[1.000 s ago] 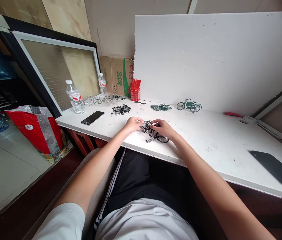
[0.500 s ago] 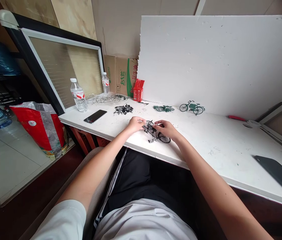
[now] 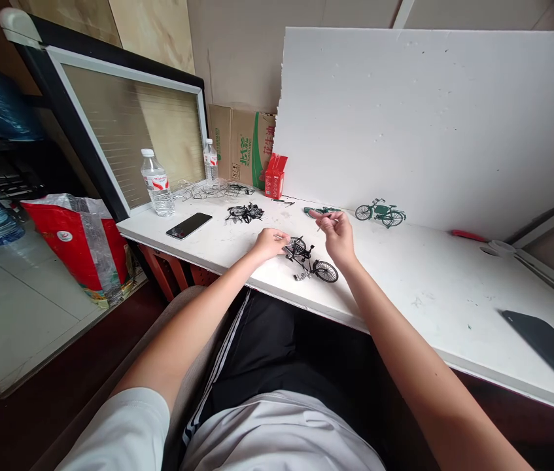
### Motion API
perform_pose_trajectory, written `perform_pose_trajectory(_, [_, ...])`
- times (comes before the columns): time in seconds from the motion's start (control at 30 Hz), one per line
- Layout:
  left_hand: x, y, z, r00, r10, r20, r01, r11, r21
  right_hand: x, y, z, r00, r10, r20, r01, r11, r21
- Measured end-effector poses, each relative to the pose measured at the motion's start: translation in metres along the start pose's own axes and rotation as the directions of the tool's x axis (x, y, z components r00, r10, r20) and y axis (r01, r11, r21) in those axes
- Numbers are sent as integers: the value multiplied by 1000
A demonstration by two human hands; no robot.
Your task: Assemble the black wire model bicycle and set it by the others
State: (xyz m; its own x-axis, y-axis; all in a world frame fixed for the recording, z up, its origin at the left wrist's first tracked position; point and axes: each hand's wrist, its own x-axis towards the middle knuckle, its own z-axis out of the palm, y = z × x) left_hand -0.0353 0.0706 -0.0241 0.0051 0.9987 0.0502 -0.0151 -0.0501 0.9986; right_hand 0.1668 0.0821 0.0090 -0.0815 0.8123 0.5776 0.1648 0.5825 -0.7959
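Far left, off the table: red bag [image 3: 80, 242] on the floor, framed panel [image 3: 124, 131] leaning behind it.

Table's left end: large water bottle [image 3: 157, 183], dark phone [image 3: 189, 225] lying flat just in front of it. Further back are a small bottle [image 3: 210, 162] and a tangle of wire parts [image 3: 208, 190]. A cardboard box [image 3: 242, 147] stands against the wall and a red carton [image 3: 275, 176] just right of it. A heap of black parts [image 3: 244, 212] lies near the phone.

Left hand [image 3: 269, 243]: rests on the white table [image 3: 404, 275], fingertips pinched together at the front wheel of the black model bicycle [image 3: 311, 260] (whether they grip the rim or a small piece beside it, cannot tell).

The black model bicycle sits near the table's front edge, between the two hands, leaning and angled, rear wheel toward the person.

Right hand [image 3: 338, 235]: held above the table just behind the bicycle and clear of it, thumb and forefinger closed on a thin pin [image 3: 320, 227].

Behind the right hand a green bicycle lying flat [image 3: 323, 210]; right of it a green bicycle standing [image 3: 380, 212], both before the white foam board [image 3: 428, 118].

Far right: red tool [image 3: 463, 233] by the board, dark tablet [image 3: 551, 347] near the front edge.
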Motion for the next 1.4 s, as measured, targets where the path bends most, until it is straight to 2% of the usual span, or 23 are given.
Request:
perform_pose_trajectory(0.1, [-2, 3, 2, 1000, -13, -8, 13, 1000, 14, 0, 2, 13, 999, 16, -39, -18, 999, -44])
perform_pose_trajectory(0.27, [-7, 9, 4, 1000, -7, 1, 7, 999, 36, -10, -2, 24, 994, 104, -15, -105, 993, -51])
perform_pose_trajectory(0.5, [-5, 5, 4, 1000, 21, 6, -21, 1000, 16, -17, 7, 28, 991, 133, 16, -130, 984, -118])
perform_pose_trajectory(0.63, [-3, 3, 4, 999, 34, 7, -34, 999, 11, -16, 11, 28, 990, 143, 19, -143, 989, -24])
perform_pose_trajectory(0.73, [-3, 3, 4, 999, 36, 16, -36, 999, 10, -16, 13, 28, 988, 156, 17, -155, 987, -28])
perform_pose_trajectory(1.03, [-4, 3, 4, 999, 40, 27, -41, 998, 48, -16, 21, 30, 998, 65, -8, -64, 994, 90])
perform_pose_trajectory(1.4, [-4, 3, 5, 1000, 11, 26, -12, 999, 31, -17, 23, 30, 999, 44, -11, -43, 996, 79])
